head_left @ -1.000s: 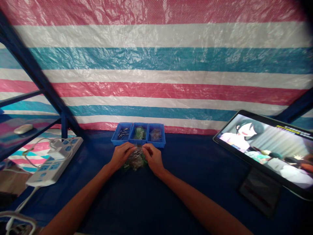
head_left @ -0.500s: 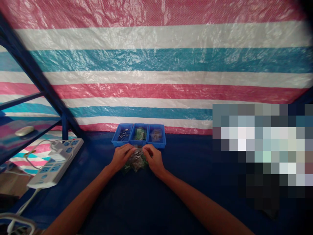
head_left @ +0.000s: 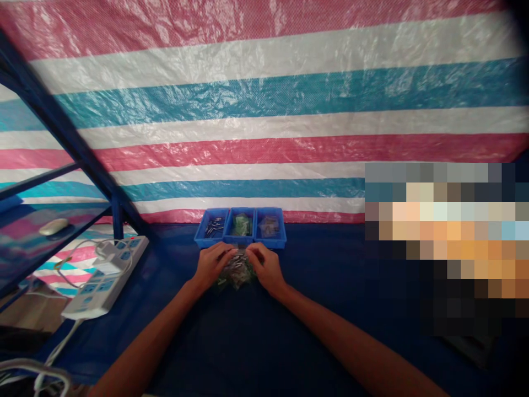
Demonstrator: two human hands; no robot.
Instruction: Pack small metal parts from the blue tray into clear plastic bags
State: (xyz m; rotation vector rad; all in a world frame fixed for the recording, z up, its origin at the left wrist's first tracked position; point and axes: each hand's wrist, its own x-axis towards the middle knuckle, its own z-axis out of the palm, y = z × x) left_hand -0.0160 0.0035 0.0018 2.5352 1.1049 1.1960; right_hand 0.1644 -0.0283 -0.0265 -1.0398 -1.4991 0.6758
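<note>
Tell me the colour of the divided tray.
The tray is bright blue, best seen in the head view.

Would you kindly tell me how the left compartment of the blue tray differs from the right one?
The left compartment holds loose, shiny small metal pieces, while the right compartment holds a clear plastic bag with brownish contents. The left compartment's pieces lie separately; the right compartment's contents are bundled together. Both are blue plastic sections of one tray, with a middle section between them.
</note>
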